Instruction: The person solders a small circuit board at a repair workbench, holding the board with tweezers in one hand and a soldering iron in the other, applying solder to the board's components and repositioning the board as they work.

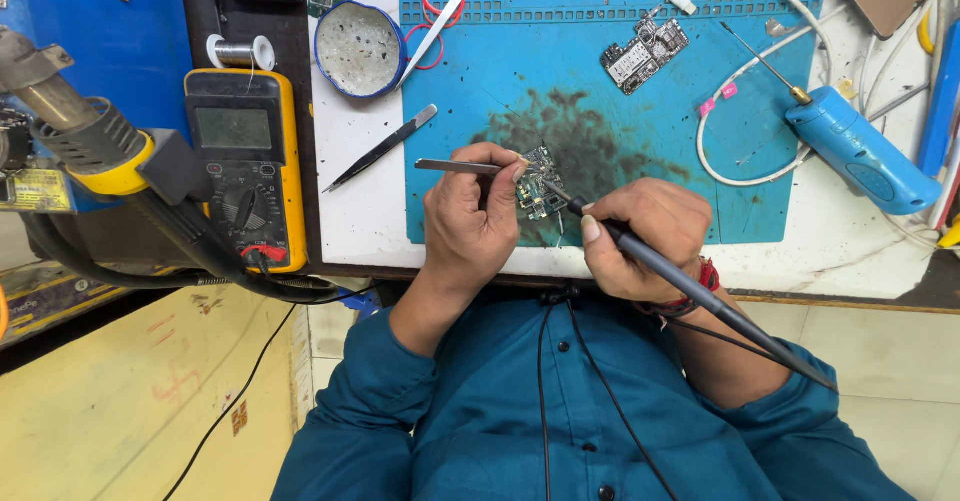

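Note:
My left hand point(475, 213) grips metal tweezers point(455, 166) and rests on a small green circuit board point(540, 183) lying on the blue work mat point(620, 121). My right hand point(640, 236) holds a dark soldering iron point(700, 291) like a pen, its tip touching the board near the board's middle. The iron's cord runs back over my blue shirt.
A second circuit board point(645, 53) lies further up the mat. Spare tweezers point(380, 148) lie to the left, beside a round tin point(358, 49), a solder spool point(240, 52) and a yellow multimeter point(245, 166). A hot-air nozzle point(70, 126) is at far left, a blue tool point(860, 151) at right.

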